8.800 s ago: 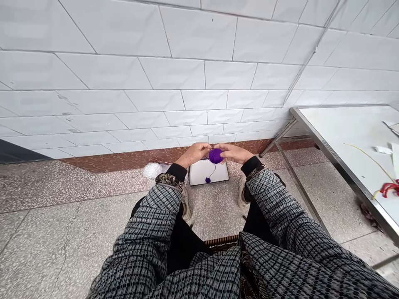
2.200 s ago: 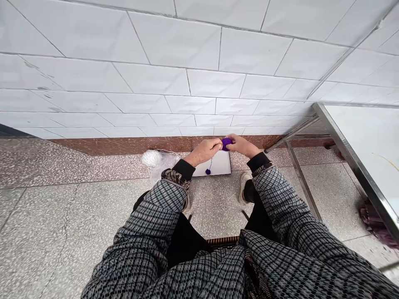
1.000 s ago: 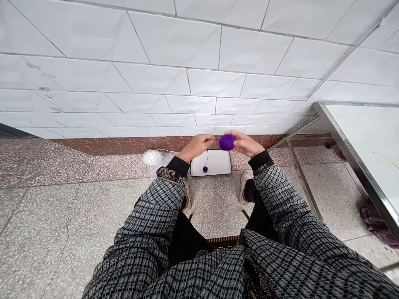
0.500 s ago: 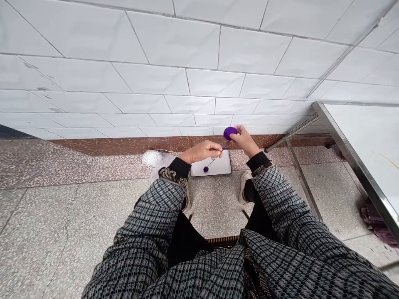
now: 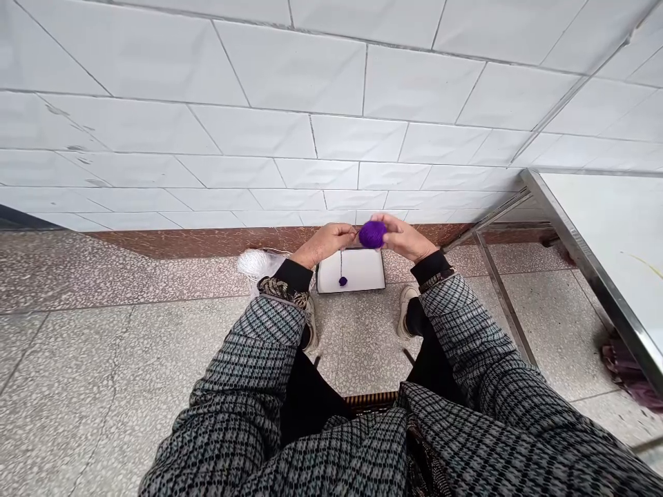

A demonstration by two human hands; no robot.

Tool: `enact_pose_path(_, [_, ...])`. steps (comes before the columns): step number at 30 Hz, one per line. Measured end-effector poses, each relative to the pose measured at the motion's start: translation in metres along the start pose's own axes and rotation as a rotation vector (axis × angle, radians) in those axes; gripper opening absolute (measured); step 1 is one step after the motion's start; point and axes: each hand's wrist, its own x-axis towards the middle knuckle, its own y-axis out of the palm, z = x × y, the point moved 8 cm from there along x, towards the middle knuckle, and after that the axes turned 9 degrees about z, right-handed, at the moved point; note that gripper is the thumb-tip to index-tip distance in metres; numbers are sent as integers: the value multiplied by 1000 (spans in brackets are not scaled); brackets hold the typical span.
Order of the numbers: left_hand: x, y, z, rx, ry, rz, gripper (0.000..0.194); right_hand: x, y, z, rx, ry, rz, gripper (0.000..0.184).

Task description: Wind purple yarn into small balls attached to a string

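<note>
A purple ball of yarn [image 5: 372, 235] is gripped by the fingers of my right hand [image 5: 407, 238], above the far edge of a shallow white box. My left hand [image 5: 327, 243] is closed in a pinch on the yarn strand just left of the ball. From my left fingers a strand [image 5: 341, 266] hangs down to a small dark purple clump of yarn [image 5: 342, 281]. That clump is in or just over the white box [image 5: 365, 276] on the floor between my feet.
Left of the box, a bundle of white yarn [image 5: 253, 264] in clear plastic lies on the floor near the tiled wall [image 5: 290, 131]. A metal-framed table [image 5: 595, 276] stands at right, with a dark reddish cloth [image 5: 629, 369] beneath it.
The ball has moved left and slightly down in my right hand, showing a broader side. My left hand has shifted left and up. The strand to the clump now hangs straighter.
</note>
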Motion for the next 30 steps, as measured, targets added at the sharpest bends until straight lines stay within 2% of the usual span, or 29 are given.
enact_pose_path(3, [1,16,-6,94,27,118,19,0,-20,6,86,-113,-198,56])
enact_pose_path(6, [-1,31,-17,135,73,228,20,-1,-37,2,59,-120,-357,53])
enact_pose_path(9, [-4,38,-26,157,113,286,23,-1,-48,-4,-71,-78,-470,45])
enact_pose_path(12, [-7,35,-30,149,152,260,24,-3,-53,-8,-322,-2,-546,39])
enact_pose_path(14, [-7,26,-30,123,168,174,24,-1,-48,-15,-467,105,-473,38])
enact_pose_path(16, [-7,14,-27,99,160,67,23,3,-31,-24,-524,217,-260,37])
enact_pose_path(19, [-7,1,-19,81,122,-39,23,1,2,-30,-428,278,111,38])
enact_pose_path(21, [-6,-4,-15,71,112,-74,24,-2,13,-20,-270,207,198,41])
enact_pose_path(23, [-5,-4,-13,58,106,-76,23,-3,8,-5,-94,68,126,48])
enact_pose_path(27, [-2,7,-13,44,97,14,22,-7,-27,17,112,-215,-211,53])
enact_pose_path(30, [-2,18,-19,91,110,105,23,-9,-46,17,131,-262,-391,51])
